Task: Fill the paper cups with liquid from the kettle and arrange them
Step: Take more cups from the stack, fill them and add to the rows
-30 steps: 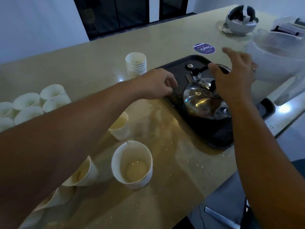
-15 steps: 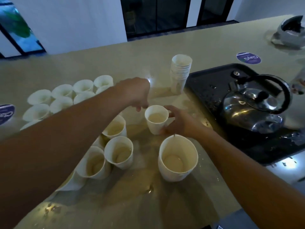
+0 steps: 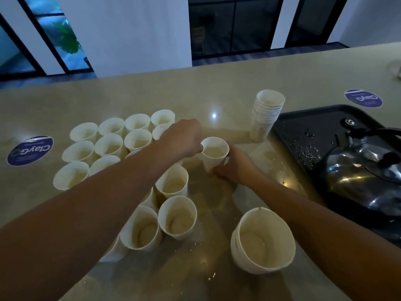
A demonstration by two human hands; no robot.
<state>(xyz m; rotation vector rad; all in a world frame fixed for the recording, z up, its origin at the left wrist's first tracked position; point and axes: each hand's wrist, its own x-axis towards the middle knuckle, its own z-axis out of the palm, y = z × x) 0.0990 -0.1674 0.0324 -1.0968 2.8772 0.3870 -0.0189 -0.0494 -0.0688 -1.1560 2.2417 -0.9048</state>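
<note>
A filled white paper cup (image 3: 213, 156) stands mid-counter with both hands on it. My right hand (image 3: 235, 165) wraps its lower right side, and my left hand (image 3: 184, 137) pinches its left rim from above. A cluster of filled cups (image 3: 112, 146) sits to the left, and a few more cups (image 3: 176, 216) stand close in front under my left forearm. A larger cup (image 3: 262, 240) stands near the front. The steel kettle (image 3: 360, 170) rests on the black tray (image 3: 308, 120) at the right, untouched.
A stack of unused cups (image 3: 267, 114) stands beside the tray's left corner. Round purple stickers (image 3: 30, 149) lie on the beige counter (image 3: 217, 88). Water drops speckle the tray and the counter near it.
My right hand left the kettle handle and came to the cup. My left hand moved from the tray edge to the cup's rim. The view swung left.
</note>
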